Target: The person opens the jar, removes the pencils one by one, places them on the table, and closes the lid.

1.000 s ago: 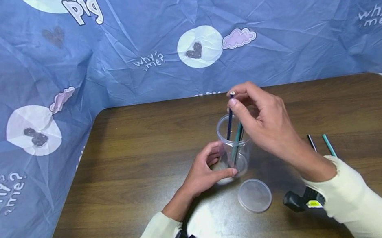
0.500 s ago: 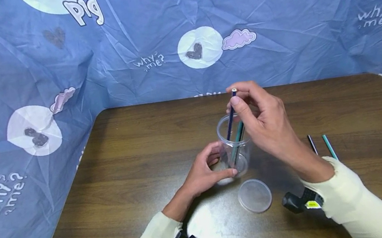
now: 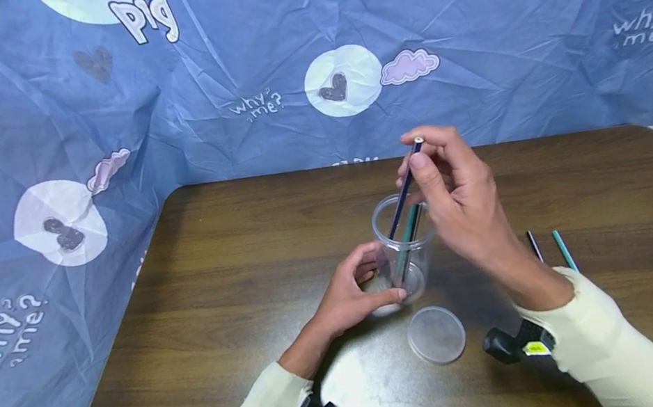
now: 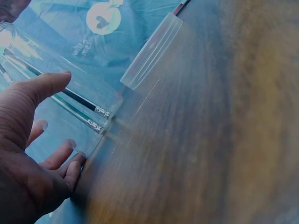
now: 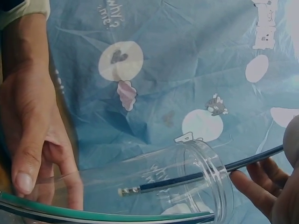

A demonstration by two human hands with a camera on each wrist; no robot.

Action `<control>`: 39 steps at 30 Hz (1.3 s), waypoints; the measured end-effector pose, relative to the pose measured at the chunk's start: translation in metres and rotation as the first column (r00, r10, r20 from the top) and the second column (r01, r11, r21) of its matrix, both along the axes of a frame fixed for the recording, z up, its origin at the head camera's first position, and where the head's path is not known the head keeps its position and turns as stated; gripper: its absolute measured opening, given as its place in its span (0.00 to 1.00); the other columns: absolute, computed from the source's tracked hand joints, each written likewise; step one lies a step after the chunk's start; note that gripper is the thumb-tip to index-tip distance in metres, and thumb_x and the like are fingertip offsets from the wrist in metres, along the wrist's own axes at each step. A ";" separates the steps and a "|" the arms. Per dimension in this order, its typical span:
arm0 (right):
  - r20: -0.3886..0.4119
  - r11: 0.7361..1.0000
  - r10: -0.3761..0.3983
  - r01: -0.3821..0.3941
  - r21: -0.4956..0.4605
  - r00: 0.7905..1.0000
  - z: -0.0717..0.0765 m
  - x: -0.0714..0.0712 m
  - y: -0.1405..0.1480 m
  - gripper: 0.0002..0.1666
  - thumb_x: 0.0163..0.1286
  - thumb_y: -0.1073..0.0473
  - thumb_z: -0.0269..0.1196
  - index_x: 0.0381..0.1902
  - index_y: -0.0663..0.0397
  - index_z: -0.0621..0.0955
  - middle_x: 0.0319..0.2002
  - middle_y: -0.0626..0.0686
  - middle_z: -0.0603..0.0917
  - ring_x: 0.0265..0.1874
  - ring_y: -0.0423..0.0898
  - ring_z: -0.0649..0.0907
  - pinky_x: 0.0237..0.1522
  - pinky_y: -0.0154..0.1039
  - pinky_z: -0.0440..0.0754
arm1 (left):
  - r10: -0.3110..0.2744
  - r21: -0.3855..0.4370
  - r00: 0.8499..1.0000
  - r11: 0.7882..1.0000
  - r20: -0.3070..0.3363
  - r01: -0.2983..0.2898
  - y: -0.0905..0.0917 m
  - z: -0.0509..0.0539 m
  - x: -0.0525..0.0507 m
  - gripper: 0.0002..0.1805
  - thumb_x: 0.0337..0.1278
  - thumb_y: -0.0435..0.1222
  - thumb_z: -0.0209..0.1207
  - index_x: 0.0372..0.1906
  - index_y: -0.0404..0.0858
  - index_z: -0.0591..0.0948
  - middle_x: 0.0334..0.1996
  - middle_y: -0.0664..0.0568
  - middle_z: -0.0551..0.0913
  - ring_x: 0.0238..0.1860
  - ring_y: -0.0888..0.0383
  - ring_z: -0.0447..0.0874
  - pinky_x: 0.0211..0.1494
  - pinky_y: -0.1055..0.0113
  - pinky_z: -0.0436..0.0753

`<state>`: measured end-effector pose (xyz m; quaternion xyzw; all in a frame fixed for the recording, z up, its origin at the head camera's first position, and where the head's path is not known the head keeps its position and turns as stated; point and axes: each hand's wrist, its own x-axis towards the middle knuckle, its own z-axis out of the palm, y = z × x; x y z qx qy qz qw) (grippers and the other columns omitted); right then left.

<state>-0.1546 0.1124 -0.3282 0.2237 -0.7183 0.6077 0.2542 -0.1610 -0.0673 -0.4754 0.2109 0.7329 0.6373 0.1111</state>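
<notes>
A clear plastic jar stands upright on the table, mouth up. My left hand grips it low down, thumb in front and fingers behind. My right hand pinches a dark blue pencil near its top, between thumb and fingers. That pencil slants through the jar's mouth, and its eraser end hangs inside, apart from the base. A green pencil and a black pencil lean together inside the jar, eraser ends down at its base.
A round translucent lid lies flat in front of the jar. Two more pencils, a dark one and a teal one, lie to the right, partly behind the right forearm. A blue printed cloth hangs behind the wooden table.
My right hand has moved slightly up and to the right, so the blue pencil's top tilts further right. The left hand and the jar stay in place.
</notes>
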 end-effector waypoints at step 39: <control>-0.140 0.878 -0.164 0.080 -0.472 0.976 0.036 0.008 0.032 0.08 0.77 0.68 0.49 0.50 0.64 0.73 0.28 0.62 0.79 0.23 0.52 0.83 0.23 0.36 0.84 | 0.008 -0.036 1.000 0.999 0.004 -0.008 -0.001 -0.011 -0.005 0.39 0.41 0.29 0.77 0.63 0.39 0.74 0.57 0.45 0.80 0.59 0.52 0.77 0.65 0.54 0.73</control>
